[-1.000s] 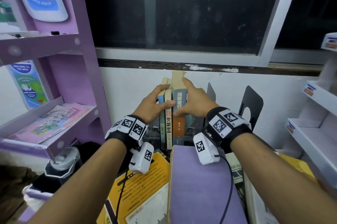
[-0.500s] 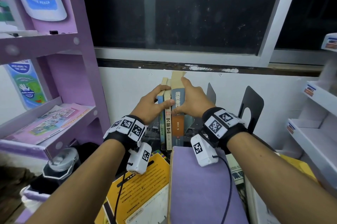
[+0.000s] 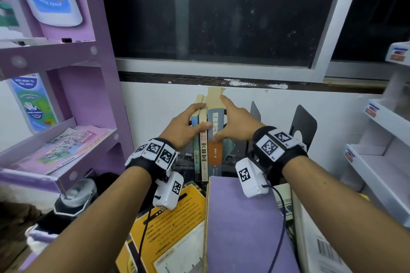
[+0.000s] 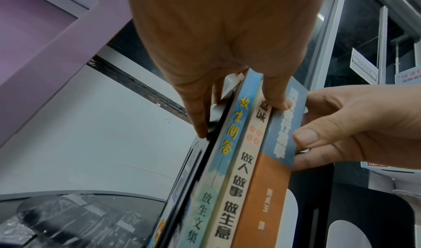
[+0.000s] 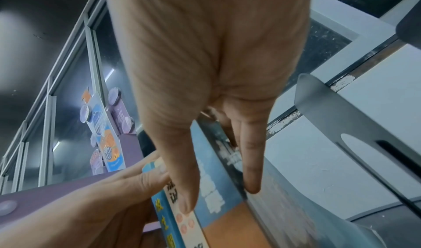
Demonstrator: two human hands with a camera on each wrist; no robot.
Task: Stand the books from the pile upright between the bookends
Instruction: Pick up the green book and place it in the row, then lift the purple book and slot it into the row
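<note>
Three books stand upright against the white wall: a blue book [image 3: 195, 153], a cream book [image 3: 203, 150] and a blue-and-orange book [image 3: 215, 153]. My left hand [image 3: 200, 117] grips the blue and cream books, with the fingers on their left side and the thumb across the spines. My right hand [image 3: 219, 118] pinches the blue-and-orange book [image 4: 273, 179], thumb on its spine and fingers along its right cover. A thin black plate [image 4: 197, 172] stands against the blue book's left side. Two black bookends [image 3: 255, 110] [image 3: 302, 126] stand apart to the right. The pile, topped by a purple book [image 3: 244, 217] and a yellow book [image 3: 173, 228], lies in front.
A purple shelf unit [image 3: 73, 99] stands close on the left, with a bottle [image 3: 75, 195] below it. White shelves [image 3: 381, 161] line the right side. A dark window [image 3: 221, 17] sits above the wall ledge. Another white book [image 3: 321, 246] lies at the pile's right.
Both hands keep their hold on the upright books. They and the books have shifted only very slightly to the left.
</note>
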